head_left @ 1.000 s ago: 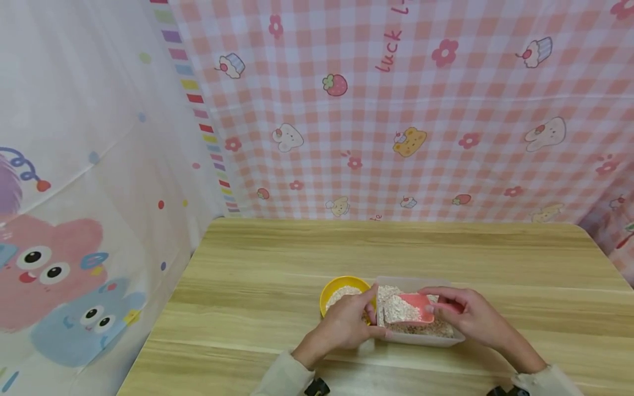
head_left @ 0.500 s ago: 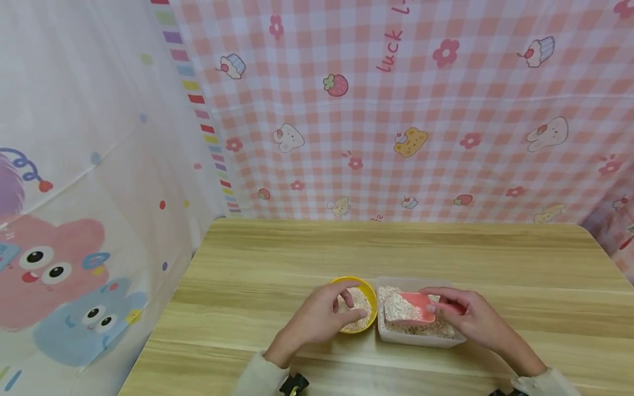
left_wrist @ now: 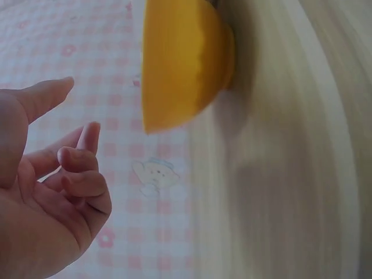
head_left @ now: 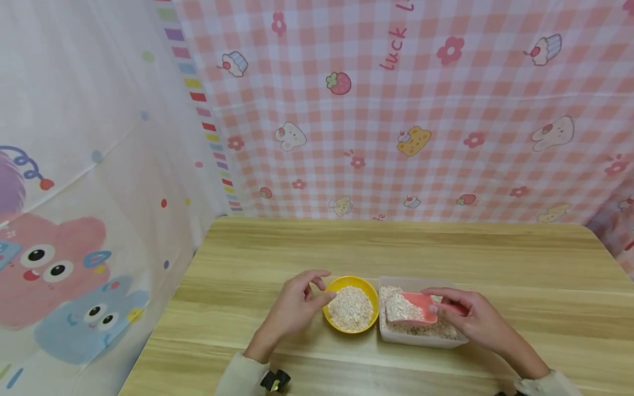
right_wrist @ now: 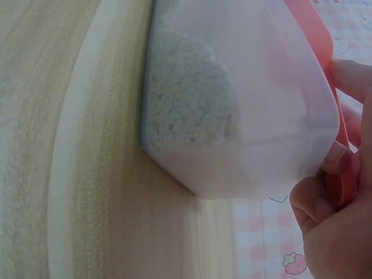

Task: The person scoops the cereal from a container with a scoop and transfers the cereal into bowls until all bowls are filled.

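Observation:
A yellow bowl (head_left: 350,281) stands on the table, filled with pale flakes like oats (head_left: 350,309). My left hand (head_left: 293,306) hovers at its left side, fingers loosely bent and holding nothing. In the left wrist view, a gap separates that hand from the bowl's outer wall (left_wrist: 180,64). Right of the bowl is a translucent plastic tub (head_left: 423,341) with more flakes inside. A pink scoop (head_left: 421,303), heaped with flakes at its left end, lies over the tub. My right hand (head_left: 468,312) grips its handle, thumb on top. The right wrist view shows fingers curled round the handle (right_wrist: 343,183) beside the tub's rim.
The wooden table (head_left: 277,253) reaches back to a pink checked cloth (head_left: 366,121). A white printed cloth (head_left: 99,181) hangs along the left side. Bowl and tub stand close together near the front.
My left hand has moved left, from between bowl and tub, across the bowl to its left side. The bowl has shifted slightly right, closer to the tub. Right hand and scoop stay put.

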`<state>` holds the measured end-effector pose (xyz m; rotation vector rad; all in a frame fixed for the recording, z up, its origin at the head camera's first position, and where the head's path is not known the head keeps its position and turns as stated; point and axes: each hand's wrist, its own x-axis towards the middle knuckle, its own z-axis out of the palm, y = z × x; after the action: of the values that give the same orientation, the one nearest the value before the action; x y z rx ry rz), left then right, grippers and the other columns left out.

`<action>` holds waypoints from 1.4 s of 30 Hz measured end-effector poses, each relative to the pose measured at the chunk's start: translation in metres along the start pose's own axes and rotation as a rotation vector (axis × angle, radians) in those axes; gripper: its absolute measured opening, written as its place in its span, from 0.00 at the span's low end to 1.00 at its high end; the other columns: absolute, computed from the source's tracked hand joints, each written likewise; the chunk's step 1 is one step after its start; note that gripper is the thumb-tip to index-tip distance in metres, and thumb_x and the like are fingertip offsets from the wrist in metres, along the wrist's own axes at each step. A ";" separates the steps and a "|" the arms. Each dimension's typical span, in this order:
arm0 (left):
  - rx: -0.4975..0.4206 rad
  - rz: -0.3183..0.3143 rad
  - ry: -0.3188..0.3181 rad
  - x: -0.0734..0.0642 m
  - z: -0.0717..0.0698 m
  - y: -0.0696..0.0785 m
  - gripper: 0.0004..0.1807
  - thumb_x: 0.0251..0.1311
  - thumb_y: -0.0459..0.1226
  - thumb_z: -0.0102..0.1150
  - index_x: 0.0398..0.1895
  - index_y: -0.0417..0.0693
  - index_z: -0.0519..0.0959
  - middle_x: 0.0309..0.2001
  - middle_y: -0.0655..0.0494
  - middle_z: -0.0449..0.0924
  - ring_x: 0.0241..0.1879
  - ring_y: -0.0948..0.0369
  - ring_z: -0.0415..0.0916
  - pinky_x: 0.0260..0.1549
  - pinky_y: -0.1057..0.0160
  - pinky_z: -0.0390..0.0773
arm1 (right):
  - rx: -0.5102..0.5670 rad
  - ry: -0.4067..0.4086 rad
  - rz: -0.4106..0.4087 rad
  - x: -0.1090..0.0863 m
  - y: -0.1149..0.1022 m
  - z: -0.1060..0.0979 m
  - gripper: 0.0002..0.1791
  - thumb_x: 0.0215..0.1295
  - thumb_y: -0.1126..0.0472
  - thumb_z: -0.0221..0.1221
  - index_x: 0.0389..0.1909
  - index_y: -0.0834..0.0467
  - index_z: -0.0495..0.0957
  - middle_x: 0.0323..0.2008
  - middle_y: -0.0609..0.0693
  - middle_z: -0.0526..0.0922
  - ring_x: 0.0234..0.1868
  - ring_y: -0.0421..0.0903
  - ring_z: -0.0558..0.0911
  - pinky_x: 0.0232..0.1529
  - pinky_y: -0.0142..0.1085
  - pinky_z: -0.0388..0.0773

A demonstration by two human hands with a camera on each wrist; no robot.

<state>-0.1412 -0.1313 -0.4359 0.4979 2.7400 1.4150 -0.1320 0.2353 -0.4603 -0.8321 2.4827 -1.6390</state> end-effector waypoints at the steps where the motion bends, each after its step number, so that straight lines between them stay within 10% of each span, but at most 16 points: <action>1: -0.001 -0.003 0.014 0.000 -0.001 -0.002 0.22 0.61 0.40 0.68 0.58 0.45 0.79 0.40 0.54 0.79 0.20 0.69 0.61 0.19 0.72 0.63 | 0.001 0.000 0.001 0.000 0.000 0.000 0.16 0.69 0.69 0.59 0.56 0.62 0.79 0.15 0.49 0.61 0.17 0.28 0.58 0.11 0.29 0.60; 9: 0.005 -0.009 0.055 0.001 -0.002 -0.016 0.25 0.60 0.41 0.69 0.60 0.46 0.77 0.46 0.45 0.77 0.23 0.67 0.62 0.22 0.71 0.65 | 0.001 -0.002 0.003 0.000 0.000 -0.001 0.16 0.69 0.69 0.59 0.56 0.62 0.79 0.15 0.49 0.62 0.17 0.28 0.58 0.11 0.30 0.60; 36: -0.092 -0.106 -0.288 0.006 0.012 -0.033 0.56 0.54 0.52 0.72 0.80 0.54 0.47 0.63 0.48 0.69 0.27 0.65 0.68 0.24 0.70 0.70 | -0.018 0.002 0.060 0.000 -0.002 -0.001 0.16 0.70 0.65 0.59 0.56 0.61 0.79 0.16 0.42 0.62 0.17 0.28 0.60 0.12 0.30 0.62; 42: -0.106 -0.110 -0.307 0.006 0.018 -0.033 0.58 0.51 0.54 0.73 0.80 0.57 0.46 0.68 0.49 0.66 0.49 0.59 0.74 0.47 0.62 0.76 | -0.007 0.000 0.043 -0.001 -0.002 0.000 0.16 0.70 0.66 0.59 0.57 0.61 0.79 0.15 0.47 0.61 0.17 0.28 0.59 0.12 0.30 0.61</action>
<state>-0.1534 -0.1328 -0.4723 0.5032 2.4009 1.3251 -0.1307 0.2350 -0.4585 -0.7744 2.4901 -1.6175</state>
